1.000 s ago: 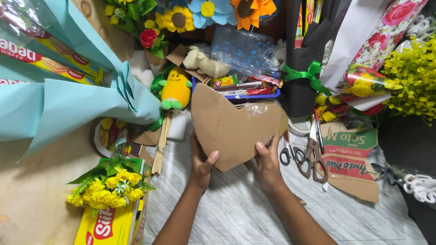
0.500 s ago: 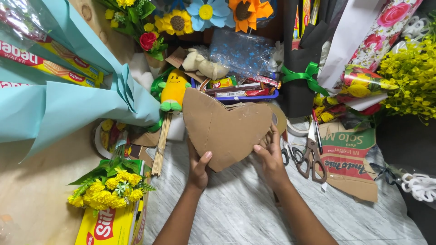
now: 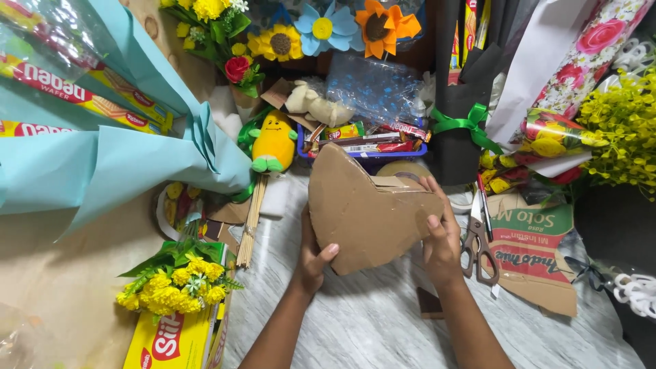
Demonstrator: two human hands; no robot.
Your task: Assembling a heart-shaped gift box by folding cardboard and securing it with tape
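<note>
Brown cardboard cutout (image 3: pixel 365 212), heart-like, is gripped by the left hand (image 3: pixel 316 256) and right hand (image 3: pixel 441 236); it hides a tape roll (image 3: pixel 403 171) behind.

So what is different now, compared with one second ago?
The cardboard heart has been turned clockwise in both hands, its point now aiming down-left. The left hand and right hand keep their grip. The scissors and yellow flower bunch stayed put.

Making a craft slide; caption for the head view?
Both hands, left and right, hold a heart-shaped cardboard cutout beside scissors.
</note>
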